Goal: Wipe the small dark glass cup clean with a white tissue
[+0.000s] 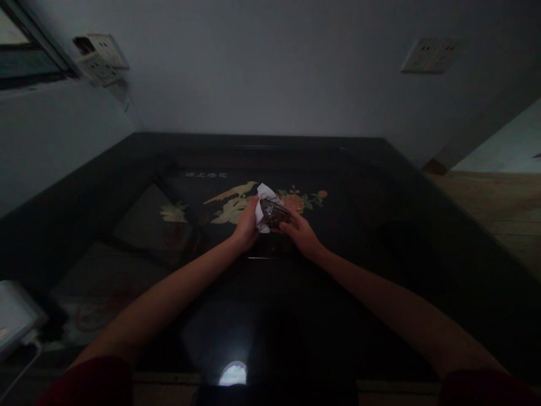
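Note:
Both my arms reach out over a dark glossy table (380, 237) painted with a bird and flowers. My left hand (246, 225) is closed on a crumpled white tissue (264, 194) and presses it against a small dark glass object (274, 214). My right hand (301, 230) grips that dark object from the right side. The two hands meet just above the table's middle. The dim light hides what the dark object is exactly.
A white device with a cable (14, 318) lies at the table's left front edge. Wall sockets (99, 59) sit at the upper left and another socket plate (429, 54) at the upper right. Wooden floor (499, 203) shows to the right.

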Demonstrator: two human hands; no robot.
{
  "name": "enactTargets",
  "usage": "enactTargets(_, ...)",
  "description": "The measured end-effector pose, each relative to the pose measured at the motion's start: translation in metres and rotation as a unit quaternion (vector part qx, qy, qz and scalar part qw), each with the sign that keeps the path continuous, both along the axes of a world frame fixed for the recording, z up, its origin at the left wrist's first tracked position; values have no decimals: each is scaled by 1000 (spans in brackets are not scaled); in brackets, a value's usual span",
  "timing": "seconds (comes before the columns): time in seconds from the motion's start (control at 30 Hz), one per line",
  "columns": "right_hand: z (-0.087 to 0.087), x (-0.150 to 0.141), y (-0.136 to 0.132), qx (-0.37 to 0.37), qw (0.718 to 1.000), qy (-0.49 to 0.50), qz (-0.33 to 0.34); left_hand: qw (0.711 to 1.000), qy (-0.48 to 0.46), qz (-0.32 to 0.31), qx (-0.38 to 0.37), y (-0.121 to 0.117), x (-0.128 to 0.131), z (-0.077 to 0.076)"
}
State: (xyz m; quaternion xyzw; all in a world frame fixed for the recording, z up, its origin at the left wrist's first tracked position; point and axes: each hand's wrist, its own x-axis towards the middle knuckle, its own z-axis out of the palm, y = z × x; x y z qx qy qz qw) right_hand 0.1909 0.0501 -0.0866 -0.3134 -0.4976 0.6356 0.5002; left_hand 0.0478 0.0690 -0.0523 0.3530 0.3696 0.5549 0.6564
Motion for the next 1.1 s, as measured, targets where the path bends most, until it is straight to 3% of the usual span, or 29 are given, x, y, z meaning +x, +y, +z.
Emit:
enactTargets(0.13, 2, -2, -1, 26, 1000, -10, 10, 998, -54, -23, -36, -1, 4, 4)
enactTargets(0.43, -3, -7, 5, -11, 996, -17, -87, 995, -57, 78, -33, -4, 6, 0)
enactTargets(0.53, -3, -6, 5, -15, 995, -14, -93, 995, -31, 99, -11, -5, 7, -1)
enactTargets(0.7, 0, -6, 1, -9, 999, -12, -48, 992, 9, 122, 27, -9, 7, -4)
enactTargets(0.8, -1, -8, 1, 15, 999, -23, -25, 988, 80, 113, 75, -12, 7, -8)
enactTargets(0.97, -5, -8, 4, 56, 993, -87, -51, 955, 214, 98, 179, -18, 6, -11)
enactTargets(1.1, -3, -7, 4, 66, 991, -100, -65, 945, 234, 83, 213, -23, 6, -3)
